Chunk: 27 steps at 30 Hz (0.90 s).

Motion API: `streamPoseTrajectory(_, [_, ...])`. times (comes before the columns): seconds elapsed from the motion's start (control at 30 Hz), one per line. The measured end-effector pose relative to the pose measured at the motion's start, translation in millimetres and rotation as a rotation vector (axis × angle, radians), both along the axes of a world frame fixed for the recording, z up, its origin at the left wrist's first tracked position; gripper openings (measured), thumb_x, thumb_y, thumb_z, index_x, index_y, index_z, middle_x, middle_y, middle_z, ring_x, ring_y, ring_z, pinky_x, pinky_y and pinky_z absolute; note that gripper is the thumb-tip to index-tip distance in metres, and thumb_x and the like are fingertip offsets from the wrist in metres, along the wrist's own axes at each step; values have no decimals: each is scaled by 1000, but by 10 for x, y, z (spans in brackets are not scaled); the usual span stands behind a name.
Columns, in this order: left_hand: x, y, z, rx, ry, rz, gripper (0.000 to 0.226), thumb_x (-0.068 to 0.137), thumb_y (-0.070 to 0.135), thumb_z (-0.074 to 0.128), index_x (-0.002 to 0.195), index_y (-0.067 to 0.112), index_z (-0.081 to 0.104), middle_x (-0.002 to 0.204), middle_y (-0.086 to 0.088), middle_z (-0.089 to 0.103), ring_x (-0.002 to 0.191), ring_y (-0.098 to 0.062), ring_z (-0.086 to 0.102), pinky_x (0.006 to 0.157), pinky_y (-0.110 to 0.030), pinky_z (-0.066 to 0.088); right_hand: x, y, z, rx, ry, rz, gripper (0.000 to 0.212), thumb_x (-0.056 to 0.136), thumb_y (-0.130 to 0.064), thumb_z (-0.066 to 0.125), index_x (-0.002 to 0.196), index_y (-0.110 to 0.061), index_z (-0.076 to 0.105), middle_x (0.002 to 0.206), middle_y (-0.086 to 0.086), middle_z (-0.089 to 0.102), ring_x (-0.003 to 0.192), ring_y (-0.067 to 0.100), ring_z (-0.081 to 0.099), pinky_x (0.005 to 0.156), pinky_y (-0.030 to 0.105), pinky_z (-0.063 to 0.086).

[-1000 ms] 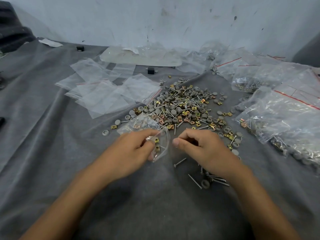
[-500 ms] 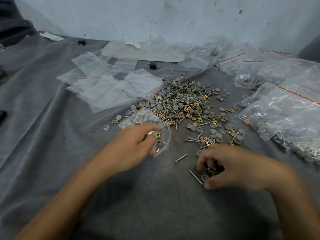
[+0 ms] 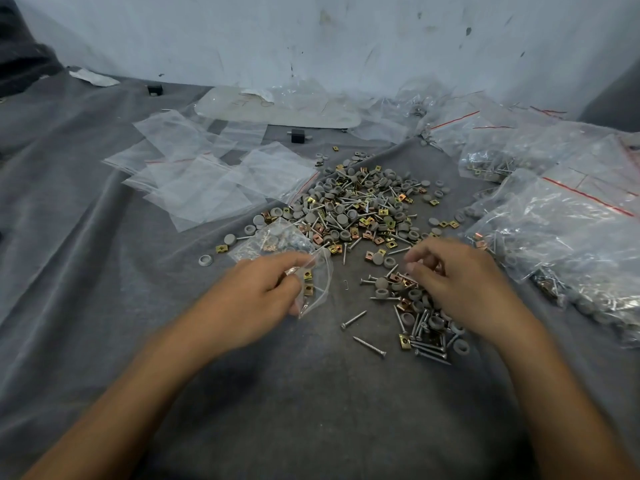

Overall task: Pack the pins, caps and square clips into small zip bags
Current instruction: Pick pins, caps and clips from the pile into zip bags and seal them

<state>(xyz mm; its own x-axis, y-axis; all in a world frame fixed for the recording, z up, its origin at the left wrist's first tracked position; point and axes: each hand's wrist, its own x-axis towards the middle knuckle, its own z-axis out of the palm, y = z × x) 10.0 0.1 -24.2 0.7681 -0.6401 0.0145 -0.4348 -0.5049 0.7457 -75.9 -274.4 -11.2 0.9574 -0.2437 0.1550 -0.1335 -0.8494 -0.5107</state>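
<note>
Your left hand (image 3: pixel 256 296) is at the near-left side of the big pile (image 3: pixel 360 209) of loose parts. Its thumb and fingers pinch a small zip bag (image 3: pixel 273 242) by the near end. The bag is clear and crumpled, with some square clips (image 3: pixel 309 289) and other bits already inside. Its far end touches the pile's near-left edge.

Your right hand (image 3: pixel 460 285) is at the near-right side of the pile, fingers curled, thumb and forefinger tips close together. It's blurred there, so I can't tell if you're pinching a part or nothing.

Under and beside that hand, just nearer to you than the pile, is a smaller heap (image 3: pixel 420 317) of mixed parts. Two loose pins (image 3: pixel 353 320) lie nearer to you than the pile, apart from each other. A few stray caps (image 3: pixel 205 260) sit just off the pile's left edge.

Everything is on a grey cloth (image 3: pixel 121 341).

- **Empty bags** (image 3: pixel 207 181): left of the pile, flat and overlapping, with one reaching the pile's left edge.
- **Filled bags** (image 3: pixel 561 230): heaped right of the pile.
- **Black block** (image 3: pixel 297 136): beyond the pile, at its far left.
</note>
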Motion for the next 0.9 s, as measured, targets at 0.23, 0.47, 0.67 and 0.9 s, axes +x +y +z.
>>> streamPoseTrajectory(0.23, [-3, -3, -15, -4, 6, 7, 42, 99, 27, 39, 135, 40, 56, 78, 17, 74, 79, -1, 68, 90, -38, 55, 109, 22, -84, -95, 207, 45, 11, 98, -36, 58, 106, -37, 65, 104, -10, 52, 102, 15, 53, 86, 38, 49])
streamPoseTrajectory(0.47, [-10, -18, -11, -3, 38, 20, 49, 89, 37, 35, 133, 41, 57, 78, 17, 74, 81, 1, 68, 93, -36, 54, 110, 51, -107, -69, 192, 94, 6, 96, -33, 59, 100, -36, 61, 100, -17, 52, 95, 6, 53, 79, 32, 48])
streamPoseTrajectory(0.67, [-13, -19, -4, -5, 38, 23, 47, 91, 35, 36, 132, 42, 57, 76, 17, 74, 79, 1, 68, 91, -37, 55, 83, 105, -78, -9, 123, 94, 8, 96, -30, 63, 91, -33, 58, 91, -14, 60, 85, 3, 56, 71, 31, 48])
streamPoseTrajectory(0.9, [-11, -20, -1, -2, 38, 18, 47, 89, 37, 34, 131, 44, 57, 77, 16, 74, 79, 0, 68, 91, -36, 55, 56, 175, -52, 134, -56, 41, 3, 99, -30, 59, 97, -32, 61, 87, -14, 63, 79, 3, 58, 59, 18, 41])
